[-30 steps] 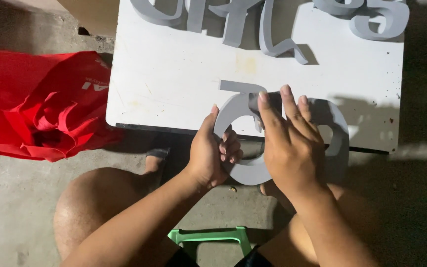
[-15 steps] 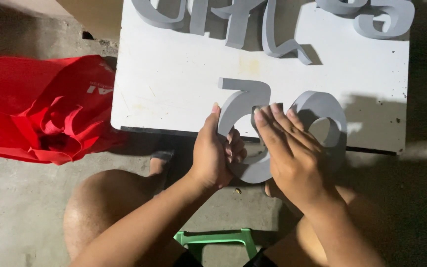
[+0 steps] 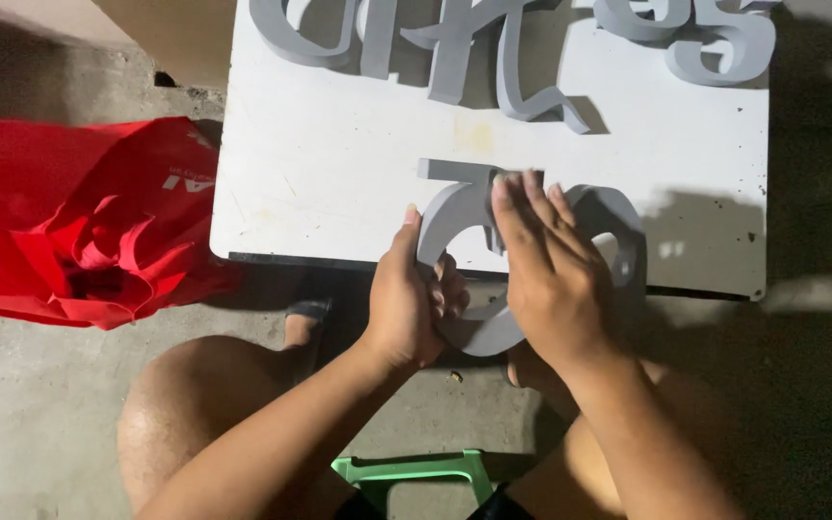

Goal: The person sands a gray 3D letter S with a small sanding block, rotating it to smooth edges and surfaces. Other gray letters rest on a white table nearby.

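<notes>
Lying well to the left of both hands, a crumpled red cloth bag [image 3: 69, 226] sat on the bare concrete floor [image 3: 21, 414]. Nearer, the left hand [image 3: 406, 299] gripped the left edge of a curved grey foam letter [image 3: 474, 332], its thumb stretched up along the outer curve and its fingers curled in under the piece. That letter lay across the near edge of a white board [image 3: 329, 164], its lower loop hanging off the board between the two hands. The right hand [image 3: 551, 279] lay flat and open on top of the letter, fingers pressed down together and pointing away from the person, not closed around anything. Just right of that hand, another rounded part of the grey shape [image 3: 618, 226] rested on the board. Beyond both hands, at the far side of the board, more grey letters [image 3: 493, 48] lay in a row. Below the forearms, a green plastic stool [image 3: 416, 472] showed between the person's bare knees.
</notes>
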